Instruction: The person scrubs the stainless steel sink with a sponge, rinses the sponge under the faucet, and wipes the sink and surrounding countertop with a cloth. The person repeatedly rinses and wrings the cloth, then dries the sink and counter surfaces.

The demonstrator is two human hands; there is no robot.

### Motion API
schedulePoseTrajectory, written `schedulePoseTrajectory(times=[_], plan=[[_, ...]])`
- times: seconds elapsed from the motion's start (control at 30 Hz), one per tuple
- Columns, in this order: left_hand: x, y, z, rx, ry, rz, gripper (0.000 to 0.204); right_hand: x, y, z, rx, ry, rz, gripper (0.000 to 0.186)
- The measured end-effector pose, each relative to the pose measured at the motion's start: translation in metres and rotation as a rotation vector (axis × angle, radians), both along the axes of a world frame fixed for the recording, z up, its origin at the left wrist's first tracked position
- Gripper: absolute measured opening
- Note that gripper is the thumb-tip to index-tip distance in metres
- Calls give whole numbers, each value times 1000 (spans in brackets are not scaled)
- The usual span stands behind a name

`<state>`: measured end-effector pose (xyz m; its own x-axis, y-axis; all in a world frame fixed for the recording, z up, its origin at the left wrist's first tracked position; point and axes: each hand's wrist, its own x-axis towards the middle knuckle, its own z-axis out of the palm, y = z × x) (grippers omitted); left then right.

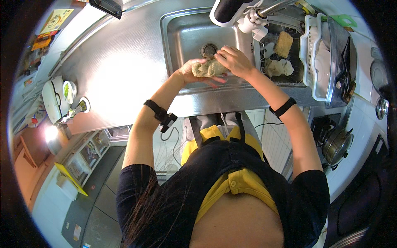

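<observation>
Over the steel sink, my two hands hold a crumpled, pale tan lump that looks soft; whether it is a cloth or something else I cannot tell. My left hand supports it from below, the thumb over its top and the fingers stretched out underneath. At its upper right end, my right hand has bent fingers pinching the edge. The round drain shows just beyond the lump.
A white faucet head hangs over the sink's far right. Beside it, a wire rack holds a yellow sponge and a whitish cloth. A white dish rack stands farther right, a pot below it. Several containers line the left counter.
</observation>
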<state>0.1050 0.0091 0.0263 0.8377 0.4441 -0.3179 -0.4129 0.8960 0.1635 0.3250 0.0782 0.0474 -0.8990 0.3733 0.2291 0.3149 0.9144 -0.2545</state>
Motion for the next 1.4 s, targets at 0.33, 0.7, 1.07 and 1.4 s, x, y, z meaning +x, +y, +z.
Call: schedulePoseTrajectory(times=[0.33, 0.7, 1.07, 1.4], plan=[[18, 20, 8, 352, 888, -384, 40, -16, 11, -11, -211, -376, -46, 32], [38, 11, -41, 709, 1656, -291, 49, -26, 15, -64, -461, -520, -151, 21], [23, 11, 20, -166, 344, -57, 16, 24, 14, -14, -1976, 461, -275, 104], [63, -1, 50, -52, 438, 121, 23, -21, 15, 18, -2213, 779, -335, 20]])
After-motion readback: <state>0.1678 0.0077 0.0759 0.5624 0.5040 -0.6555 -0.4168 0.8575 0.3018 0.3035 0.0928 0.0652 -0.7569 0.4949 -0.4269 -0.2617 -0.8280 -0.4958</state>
